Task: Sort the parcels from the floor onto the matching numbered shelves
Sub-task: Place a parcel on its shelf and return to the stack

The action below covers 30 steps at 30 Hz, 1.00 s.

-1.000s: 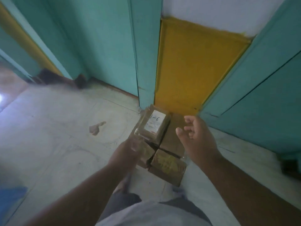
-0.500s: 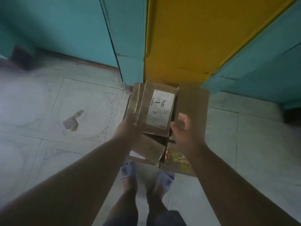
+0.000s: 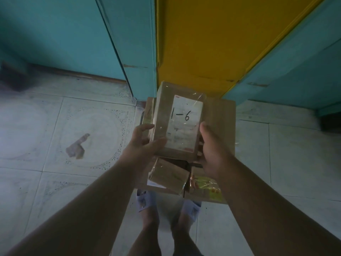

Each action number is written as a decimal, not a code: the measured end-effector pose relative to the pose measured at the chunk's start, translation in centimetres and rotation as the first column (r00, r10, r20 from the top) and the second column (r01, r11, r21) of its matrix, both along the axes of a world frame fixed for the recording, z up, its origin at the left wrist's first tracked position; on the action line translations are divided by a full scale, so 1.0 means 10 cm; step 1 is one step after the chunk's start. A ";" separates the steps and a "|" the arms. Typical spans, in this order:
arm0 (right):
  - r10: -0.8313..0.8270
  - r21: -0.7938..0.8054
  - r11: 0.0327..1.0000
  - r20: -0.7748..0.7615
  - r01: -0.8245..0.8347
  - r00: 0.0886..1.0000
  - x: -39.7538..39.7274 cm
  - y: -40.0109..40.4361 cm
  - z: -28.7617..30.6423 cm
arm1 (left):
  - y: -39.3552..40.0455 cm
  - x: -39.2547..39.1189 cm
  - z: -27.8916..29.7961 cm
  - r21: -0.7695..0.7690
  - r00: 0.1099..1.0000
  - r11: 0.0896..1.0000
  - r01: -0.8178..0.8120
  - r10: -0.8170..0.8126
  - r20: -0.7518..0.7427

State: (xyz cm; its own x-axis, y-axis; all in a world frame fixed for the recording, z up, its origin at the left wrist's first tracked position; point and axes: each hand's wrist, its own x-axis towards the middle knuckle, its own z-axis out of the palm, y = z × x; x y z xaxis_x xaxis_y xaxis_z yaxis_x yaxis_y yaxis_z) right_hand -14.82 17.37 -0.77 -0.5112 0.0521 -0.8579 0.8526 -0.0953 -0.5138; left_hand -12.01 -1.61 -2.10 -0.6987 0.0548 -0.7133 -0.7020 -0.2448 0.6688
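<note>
A brown cardboard parcel (image 3: 166,108) wrapped in clear tape carries a white label reading "1-6". I hold it above the floor with both hands. My left hand (image 3: 143,142) grips its left edge, thumb on top at the lower corner. My right hand (image 3: 212,148) grips its right edge, thumb up by the label. Beneath it on the floor lie more brown parcels: a large flat one (image 3: 221,119) on the right, a small taped one (image 3: 169,176) and one with a yellow label (image 3: 208,189).
Teal wall panels (image 3: 64,34) and a yellow panel (image 3: 203,37) rise straight ahead. The floor is pale tile (image 3: 55,191) with a brown scrap (image 3: 76,147) at the left. My sandalled feet (image 3: 145,200) stand just behind the parcel pile. A dark object (image 3: 11,76) sits far left.
The view tilted down and closer. The "1-6" parcel was turned label-up and lifted nearer. My right hand came in from the air and took hold of its right edge.
</note>
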 end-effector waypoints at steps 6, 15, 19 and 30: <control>-0.053 -0.029 0.998 -0.300 0.047 0.952 0.02 0.34 0.95 | -0.06 0.23 0.90 0.106 0.978 0.983 0.148 -0.130 -0.164; 0.089 0.028 0.995 -0.650 -0.093 0.755 0.20 0.68 2.77 | 0.22 0.53 2.39 0.028 0.879 0.957 0.288 -0.253 -0.404; -0.007 0.053 0.996 -0.748 0.071 0.664 0.39 0.98 3.45 | 0.48 0.39 2.93 -0.013 0.816 0.928 0.372 -0.334 -0.473; -0.380 0.024 0.798 -0.755 0.603 0.534 1.90 2.53 4.03 | 2.32 0.70 3.48 -0.150 0.502 0.686 0.712 -0.647 -0.574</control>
